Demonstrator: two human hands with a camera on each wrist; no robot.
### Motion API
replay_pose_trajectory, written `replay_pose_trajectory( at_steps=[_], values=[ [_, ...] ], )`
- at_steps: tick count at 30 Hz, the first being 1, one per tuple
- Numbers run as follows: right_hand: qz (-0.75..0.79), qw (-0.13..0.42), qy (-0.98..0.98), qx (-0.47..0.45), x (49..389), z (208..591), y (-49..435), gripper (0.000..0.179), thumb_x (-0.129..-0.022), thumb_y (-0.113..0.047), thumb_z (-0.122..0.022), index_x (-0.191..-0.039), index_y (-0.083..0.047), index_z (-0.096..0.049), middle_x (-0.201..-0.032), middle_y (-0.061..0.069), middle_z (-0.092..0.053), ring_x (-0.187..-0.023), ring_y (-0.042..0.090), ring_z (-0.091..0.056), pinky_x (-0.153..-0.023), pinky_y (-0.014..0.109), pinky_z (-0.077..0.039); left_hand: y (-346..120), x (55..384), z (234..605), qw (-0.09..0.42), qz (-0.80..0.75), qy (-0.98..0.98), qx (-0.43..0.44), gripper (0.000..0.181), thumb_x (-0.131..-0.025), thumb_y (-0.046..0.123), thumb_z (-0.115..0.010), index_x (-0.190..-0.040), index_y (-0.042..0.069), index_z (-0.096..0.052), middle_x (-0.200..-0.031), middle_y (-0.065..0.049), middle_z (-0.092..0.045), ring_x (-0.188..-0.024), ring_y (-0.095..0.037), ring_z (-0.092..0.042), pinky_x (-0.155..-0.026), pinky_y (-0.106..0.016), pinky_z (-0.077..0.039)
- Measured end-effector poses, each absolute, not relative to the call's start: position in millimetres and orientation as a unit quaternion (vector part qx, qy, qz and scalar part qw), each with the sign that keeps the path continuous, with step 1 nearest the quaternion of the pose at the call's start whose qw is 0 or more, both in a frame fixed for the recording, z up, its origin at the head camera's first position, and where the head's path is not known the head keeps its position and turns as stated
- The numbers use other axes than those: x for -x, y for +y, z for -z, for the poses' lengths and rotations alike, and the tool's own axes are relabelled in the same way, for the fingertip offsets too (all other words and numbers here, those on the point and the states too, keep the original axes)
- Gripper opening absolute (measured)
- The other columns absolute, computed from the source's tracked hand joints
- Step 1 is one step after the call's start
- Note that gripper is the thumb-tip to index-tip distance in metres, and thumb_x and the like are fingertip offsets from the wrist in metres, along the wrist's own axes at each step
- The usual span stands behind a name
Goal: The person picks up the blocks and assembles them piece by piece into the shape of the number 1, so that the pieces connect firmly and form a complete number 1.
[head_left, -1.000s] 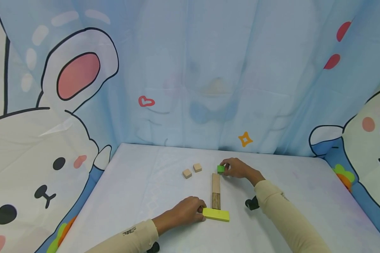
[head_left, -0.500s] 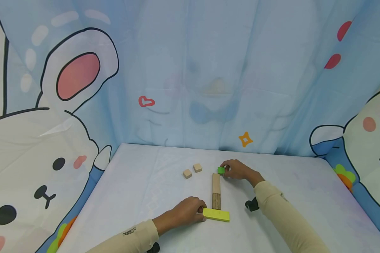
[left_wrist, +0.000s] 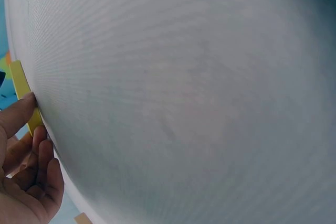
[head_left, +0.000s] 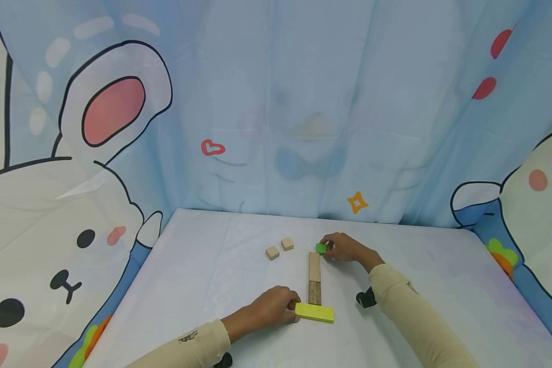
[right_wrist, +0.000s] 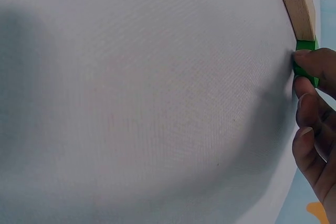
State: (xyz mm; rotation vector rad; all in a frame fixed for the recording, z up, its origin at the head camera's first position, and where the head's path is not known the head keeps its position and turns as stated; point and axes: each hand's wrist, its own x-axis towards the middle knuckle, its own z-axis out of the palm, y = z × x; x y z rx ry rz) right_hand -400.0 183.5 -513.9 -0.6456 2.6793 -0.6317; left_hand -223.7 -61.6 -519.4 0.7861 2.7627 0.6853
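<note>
Between thumb and fingers, my right hand [head_left: 345,247] pinches a small green block [head_left: 321,248] at the far end of a row of wooden blocks. In the right wrist view the green block [right_wrist: 306,62] meets the end of a pale wooden block [right_wrist: 295,3]. The row has a light wooden block [head_left: 314,267] and a darker brown block [head_left: 314,293], end to end. Across its near end lies a long yellow block [head_left: 315,312]. My left hand [head_left: 272,306] holds the yellow block's left end, with the thumb on it in the left wrist view [left_wrist: 25,85].
Two small wooden cubes, the left cube [head_left: 272,252] and the right cube [head_left: 287,244], lie left of the row's far end. All of it rests on a white-covered table [head_left: 239,276]. A patterned blue curtain [head_left: 276,128] hangs behind the table.
My right hand has brought the green block slightly nearer, up to the far end of the wooden row. The left hand and the yellow block have stayed in place.
</note>
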Motion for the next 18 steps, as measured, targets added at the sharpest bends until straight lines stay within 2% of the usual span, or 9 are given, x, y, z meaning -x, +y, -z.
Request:
replay_pose_trajectory(
  at_steps=[18],
  values=[
    [0.220, 0.164, 0.932, 0.237, 402.8, 514.7, 184.8, 0.040, -0.088, -0.011, -0.073, -0.126, -0.001, -0.064, -0.091, 0.003, -0.064, -0.078, 0.014, -0.057, -0.069, 0.030, -0.048, -61.8, 225.5, 520.8, 0.099, -0.233, 0.930, -0.266, 0.032, -0.084, 0.020, -0.082, -0.112, 0.008, -0.073, -0.080, 0.009, -0.061, -0.070, 0.001, -0.047, -0.065, -0.016, -0.043]
  ],
)
